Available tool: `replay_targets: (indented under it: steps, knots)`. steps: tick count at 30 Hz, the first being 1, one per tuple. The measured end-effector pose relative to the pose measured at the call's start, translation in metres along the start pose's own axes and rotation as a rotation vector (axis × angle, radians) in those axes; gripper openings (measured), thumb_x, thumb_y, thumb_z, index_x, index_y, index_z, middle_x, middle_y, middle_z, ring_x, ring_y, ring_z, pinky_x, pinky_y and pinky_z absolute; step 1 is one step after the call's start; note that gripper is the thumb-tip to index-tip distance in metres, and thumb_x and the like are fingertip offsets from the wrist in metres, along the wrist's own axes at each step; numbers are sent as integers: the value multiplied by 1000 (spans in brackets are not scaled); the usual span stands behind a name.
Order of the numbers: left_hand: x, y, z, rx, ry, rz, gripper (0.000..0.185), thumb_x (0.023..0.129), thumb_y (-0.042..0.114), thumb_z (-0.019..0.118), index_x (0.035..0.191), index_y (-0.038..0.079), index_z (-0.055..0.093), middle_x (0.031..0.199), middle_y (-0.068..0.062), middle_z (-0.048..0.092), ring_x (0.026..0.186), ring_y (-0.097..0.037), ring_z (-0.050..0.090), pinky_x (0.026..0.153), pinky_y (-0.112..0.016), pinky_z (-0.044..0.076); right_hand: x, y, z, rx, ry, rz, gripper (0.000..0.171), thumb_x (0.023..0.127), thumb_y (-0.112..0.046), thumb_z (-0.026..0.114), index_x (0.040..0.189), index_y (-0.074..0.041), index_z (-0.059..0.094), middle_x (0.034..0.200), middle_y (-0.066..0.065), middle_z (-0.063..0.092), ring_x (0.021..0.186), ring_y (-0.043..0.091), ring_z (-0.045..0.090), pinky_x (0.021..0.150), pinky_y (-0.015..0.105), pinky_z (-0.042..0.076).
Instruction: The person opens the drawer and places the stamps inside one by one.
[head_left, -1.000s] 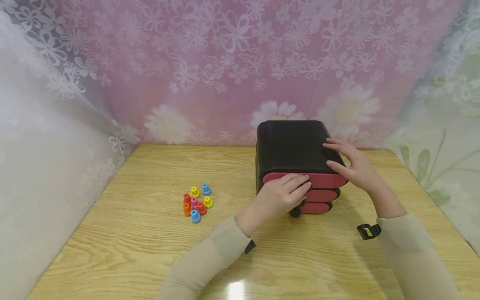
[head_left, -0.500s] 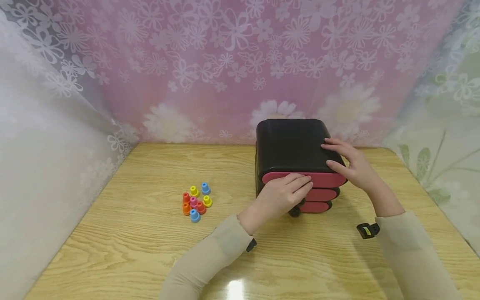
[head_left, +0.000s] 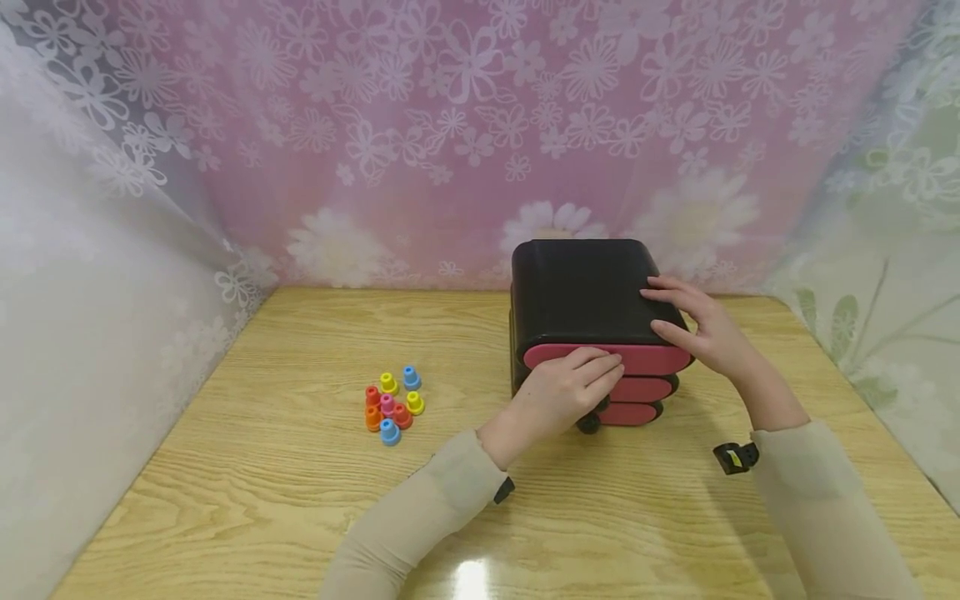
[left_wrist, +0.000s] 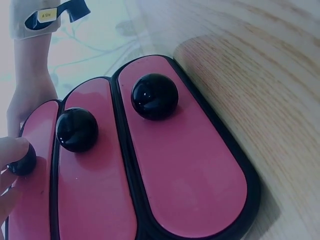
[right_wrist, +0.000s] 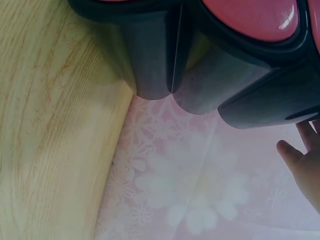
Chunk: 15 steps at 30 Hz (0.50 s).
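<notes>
Top drawer knob [left_wrist: 21, 159] – pinched by L hand [head_left: 558, 392], wrist-cam only, R hand [head_left: 701, 329] flat on cabinet [head_left: 581, 292].

- A light wooden table [head_left: 247, 467] with visible grain is carrying everything, its glossy front edge reflecting a light.
- A black drawer cabinet [head_left: 585, 292] with three pink drawer fronts is standing on the table toward the back right.
- A cluster of small coloured pegs [head_left: 392, 404] is sitting well left of the cabinet.
</notes>
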<state>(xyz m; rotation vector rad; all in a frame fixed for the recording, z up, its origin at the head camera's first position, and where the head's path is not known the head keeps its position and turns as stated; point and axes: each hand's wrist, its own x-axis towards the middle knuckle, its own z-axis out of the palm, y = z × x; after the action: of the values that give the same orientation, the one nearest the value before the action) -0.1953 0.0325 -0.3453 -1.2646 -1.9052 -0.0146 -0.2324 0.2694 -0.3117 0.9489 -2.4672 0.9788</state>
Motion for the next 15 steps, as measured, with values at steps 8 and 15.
replay_targets:
  steps: [8,15]
  knots:
    - [-4,2,-2,46,64,81,24,88,6,51,108,9,64,110,-1,61,102,-12,52,83,-16,42,1,6,-5,10,-46,22,44,80,-3,61,122,3,49,133,21,34,123,41,25,90,62,21]
    - [-3,8,-15,38,173,167,27,92,3,42,99,7,67,101,-4,64,94,-14,57,81,-18,43,0,6,-6,24,-51,17,44,79,-2,61,122,3,50,132,21,35,122,39,27,90,60,23]
